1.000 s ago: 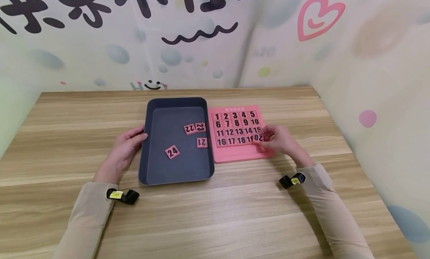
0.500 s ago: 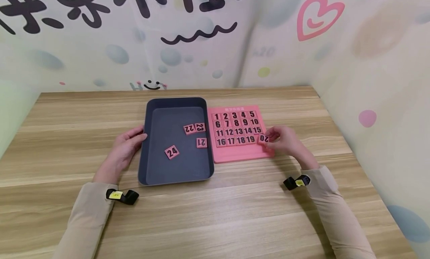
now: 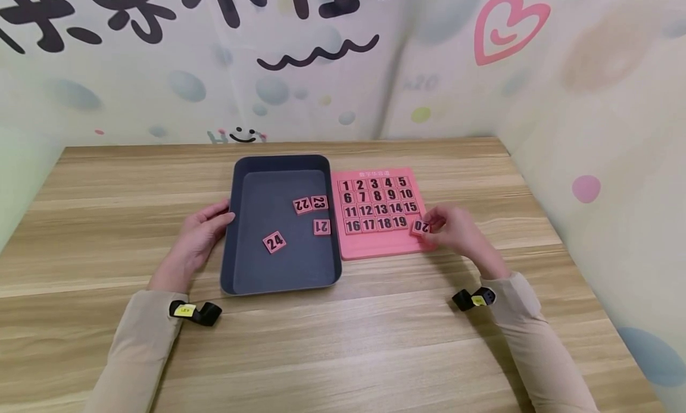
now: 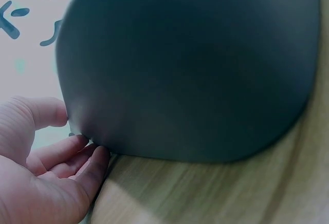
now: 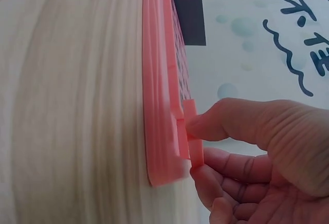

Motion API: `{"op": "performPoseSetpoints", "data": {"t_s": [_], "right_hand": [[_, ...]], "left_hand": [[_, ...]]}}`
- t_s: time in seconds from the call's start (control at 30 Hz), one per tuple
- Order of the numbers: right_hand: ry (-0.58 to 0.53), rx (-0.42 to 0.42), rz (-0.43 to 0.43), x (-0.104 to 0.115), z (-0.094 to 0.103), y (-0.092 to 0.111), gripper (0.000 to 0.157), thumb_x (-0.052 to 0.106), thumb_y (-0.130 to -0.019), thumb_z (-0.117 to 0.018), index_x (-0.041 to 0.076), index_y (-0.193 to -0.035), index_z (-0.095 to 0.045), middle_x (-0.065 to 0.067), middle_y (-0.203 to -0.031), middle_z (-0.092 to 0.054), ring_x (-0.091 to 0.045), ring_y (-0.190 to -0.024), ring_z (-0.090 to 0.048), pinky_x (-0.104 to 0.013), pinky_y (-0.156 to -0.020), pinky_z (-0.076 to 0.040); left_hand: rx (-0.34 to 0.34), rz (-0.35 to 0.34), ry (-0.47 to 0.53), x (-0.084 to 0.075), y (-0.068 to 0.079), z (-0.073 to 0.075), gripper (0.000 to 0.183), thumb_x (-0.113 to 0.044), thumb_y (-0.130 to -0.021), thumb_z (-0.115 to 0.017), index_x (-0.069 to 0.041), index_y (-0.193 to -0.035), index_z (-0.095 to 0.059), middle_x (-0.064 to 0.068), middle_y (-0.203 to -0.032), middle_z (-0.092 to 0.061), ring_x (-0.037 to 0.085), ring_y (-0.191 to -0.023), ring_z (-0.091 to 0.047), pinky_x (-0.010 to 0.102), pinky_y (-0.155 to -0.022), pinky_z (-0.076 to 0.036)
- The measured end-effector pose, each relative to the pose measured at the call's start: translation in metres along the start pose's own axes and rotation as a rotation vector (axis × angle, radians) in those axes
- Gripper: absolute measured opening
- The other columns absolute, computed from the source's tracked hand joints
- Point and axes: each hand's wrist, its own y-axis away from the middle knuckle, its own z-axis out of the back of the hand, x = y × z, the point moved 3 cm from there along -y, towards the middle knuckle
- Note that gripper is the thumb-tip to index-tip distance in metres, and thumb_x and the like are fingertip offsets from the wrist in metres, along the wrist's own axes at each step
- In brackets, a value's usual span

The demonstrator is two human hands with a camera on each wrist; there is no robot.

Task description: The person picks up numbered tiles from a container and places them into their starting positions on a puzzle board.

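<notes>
My right hand (image 3: 455,231) pinches a pink number tile marked 20 (image 3: 420,227) between thumb and fingers. The tile is tilted over the right end of the fourth row on the pink number puzzle board (image 3: 386,246), just right of tile 19 (image 3: 399,221). In the right wrist view, the tile (image 5: 195,147) stands on edge close against the board's raised frame (image 5: 157,106). My left hand (image 3: 195,237) grips the left wall of the dark blue tray (image 3: 227,264), thumb at the rim, fingers against the outside. The left wrist view shows the tray wall (image 4: 195,80) beside the fingers.
Inside the tray lie loose tiles: 22 (image 3: 302,205), 23 (image 3: 319,202), 21 (image 3: 322,227) and 24 (image 3: 274,241). Tiles 1 to 19 sit in rows on the board, which adjoins the tray's right side. A printed wall (image 3: 321,103) stands behind the wooden table (image 3: 375,341).
My right hand has drawn tile 20 rightward off tile 19, then slightly toward me, its tilt changing. Tiles 15 and 19 came into full view. The left hand and tray have stayed put.
</notes>
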Motion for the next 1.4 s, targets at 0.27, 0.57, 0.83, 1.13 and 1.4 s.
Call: {"op": "performPoseSetpoints", "data": {"t_s": [0.27,0.57,0.83,1.13,1.4], "right_hand": [[-0.01,0.042,0.04,0.007,-0.009,0.006,0.03,0.01,-0.069,-0.082,-0.002,-0.091,-0.065,-0.008,-0.079,-0.063,-0.019,-0.071,-0.058,-0.029,-0.063,-0.05],[0.01,-0.001,0.039,0.009,-0.008,0.006,0.028,0.015,-0.073,-0.08,-0.001,-0.09,-0.065,-0.007,-0.077,-0.063,-0.018,-0.069,-0.056,-0.027,-0.059,-0.048],[0.01,-0.021,0.017,0.012,-0.013,-0.011,0.025,0.01,-0.075,-0.076,-0.002,-0.092,-0.064,-0.011,-0.082,-0.065,-0.022,-0.075,-0.059,-0.03,-0.065,-0.051],[-0.014,-0.066,-0.002,0.016,-0.022,-0.02,0.031,0.014,-0.075,-0.078,-0.003,-0.095,-0.062,-0.013,-0.084,-0.064,-0.022,-0.073,-0.059,-0.031,-0.065,-0.053],[0.01,-0.081,0.014,0.019,-0.025,-0.02,0.039,0.019,-0.075,-0.079,-0.003,-0.101,-0.059,-0.011,-0.08,-0.063,-0.021,-0.07,-0.058,-0.029,-0.061,-0.052]], "left_hand": [[-0.005,0.01,-0.018,0.001,-0.001,0.0,0.069,-0.009,-0.09,-0.062,0.007,-0.144,-0.022,0.005,-0.14,-0.043,-0.005,-0.098,-0.054,0.01,-0.084,-0.043],[-0.006,0.007,-0.008,0.0,-0.002,0.001,0.068,-0.008,-0.09,-0.062,0.007,-0.144,-0.023,0.007,-0.143,-0.04,-0.005,-0.096,-0.055,0.009,-0.083,-0.044],[-0.003,0.019,-0.021,0.0,-0.002,0.0,0.069,-0.01,-0.09,-0.062,0.005,-0.145,-0.022,0.016,-0.152,-0.02,-0.004,-0.102,-0.051,0.009,-0.083,-0.043],[-0.005,0.005,-0.019,0.001,-0.002,0.0,0.068,-0.009,-0.09,-0.062,0.007,-0.144,-0.023,0.004,-0.142,-0.043,-0.004,-0.097,-0.054,0.01,-0.084,-0.043],[0.001,-0.009,0.008,0.001,-0.001,0.0,0.068,-0.007,-0.089,-0.062,0.009,-0.143,-0.023,-0.008,-0.114,-0.057,-0.004,-0.095,-0.056,0.01,-0.081,-0.045]]}}
